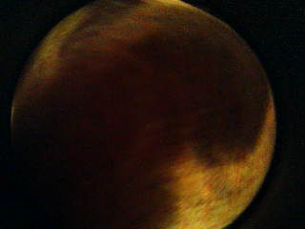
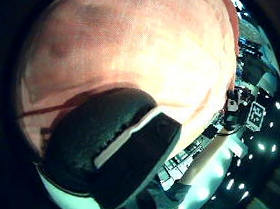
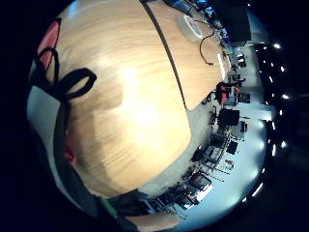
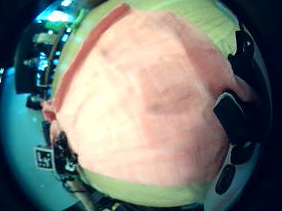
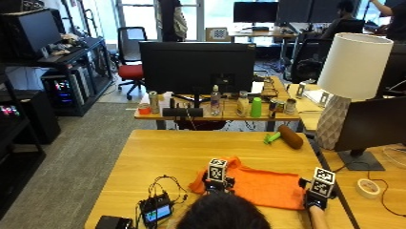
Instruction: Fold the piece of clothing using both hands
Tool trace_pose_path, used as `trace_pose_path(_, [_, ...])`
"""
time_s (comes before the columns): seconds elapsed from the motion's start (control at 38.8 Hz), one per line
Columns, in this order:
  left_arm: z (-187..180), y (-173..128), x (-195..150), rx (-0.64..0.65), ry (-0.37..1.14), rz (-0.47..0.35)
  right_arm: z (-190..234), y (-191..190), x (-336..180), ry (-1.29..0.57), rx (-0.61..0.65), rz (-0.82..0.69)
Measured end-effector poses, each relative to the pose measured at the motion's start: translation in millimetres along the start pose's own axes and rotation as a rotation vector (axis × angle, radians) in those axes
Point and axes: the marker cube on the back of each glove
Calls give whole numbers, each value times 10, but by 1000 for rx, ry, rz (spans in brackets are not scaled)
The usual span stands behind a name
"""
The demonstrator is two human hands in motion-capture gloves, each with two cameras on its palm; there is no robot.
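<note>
An orange, soft-knit piece of clothing (image 5: pixel 260 188) lies spread flat on the light wooden table (image 5: pixel 190 152) just in front of the person, stretched between the two gloved hands. The left hand (image 5: pixel 212 183) sits at the garment's left end, where the cloth bunches up slightly into a raised corner; in the left thumb side palm view a black-gloved thumb (image 2: pixel 110 151) lies against the orange cloth (image 2: pixel 135 54), which fills nearly everything the palm faces, so the hand appears to pinch the fabric, though the fingers on the far side of the cloth are hidden. The left little finger side palm view is filled by dim, close fabric (image 1: pixel 143 119). The right hand (image 5: pixel 315 198) rests at the garment's right edge; in the right thumb side palm view black-gloved fingertips (image 4: pixel 235 119) lie on the cloth (image 4: pixel 145 100) at its border, with bare table (image 4: pixel 192 10) beyond, but whether they curl round the cloth or only rest on it cannot be told. Outward from the right hand, a roll of tape (image 5: pixel 367 188) lies on the neighbouring table, well apart from the garment. Left of the left hand, a small black device with a lit screen (image 5: pixel 155 211) sits near the table's front edge among cables.
</note>
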Motion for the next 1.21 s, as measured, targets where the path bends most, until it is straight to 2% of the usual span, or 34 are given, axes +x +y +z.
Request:
trace_pose_path(0.08, [-48,-21,-35,18,-13,-13,49,-24,27,-36,-46,18])
trace_pose_path(0.23, [-99,1,-147,-2,-95,-99,20,-21,60,-12,-16,51])
trace_pose_path(0.41, [-88,-100,-118,80,-84,-85,-99,5,86,55,43,68])
trace_pose_path(0.49, [-80,-96,-130,44,-15,-79,-165,36,108,50,35,77])
trace_pose_path(0.64, [-134,-25,-202,-8,66,-71,-157,-143,153,-14,13,61])
trace_pose_path(0.88, [-146,38,-306,6,-6,-107,-651,-257,145,-10,63,73])
trace_pose_path(0.95, [-116,46,-315,-7,-34,-138,-918,-179,40,-87,63,68])
trace_pose_path(1.03, [-89,40,-302,-21,-26,-133,-1164,-193,-199,-215,88,27])
trace_pose_path(1.13, [-90,17,-310,-42,68,-113,-1479,-190,-737,-347,118,-80])
trace_pose_path(1.21, [-129,1,-328,-75,176,-89,-1674,-43,-1231,-402,118,-173])
